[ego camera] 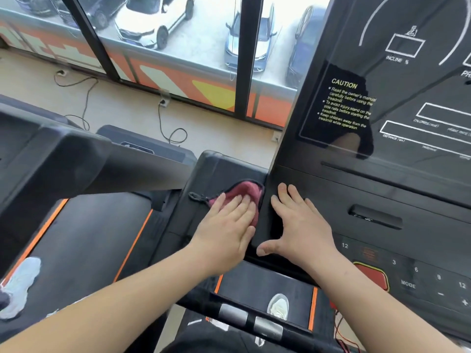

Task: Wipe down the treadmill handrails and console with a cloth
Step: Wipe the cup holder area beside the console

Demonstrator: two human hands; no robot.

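The pink cloth (246, 193) lies crumpled on the black handrail (219, 169). It sits against the dark console's (382, 189) left edge.

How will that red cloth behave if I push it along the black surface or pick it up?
Probably floppy: the red cloth lies bunched under the left hand, so it should droop when lifted. Likely light, being small beside that hand. On the smooth black panel it should slide under flat pressure, though folds may gather.
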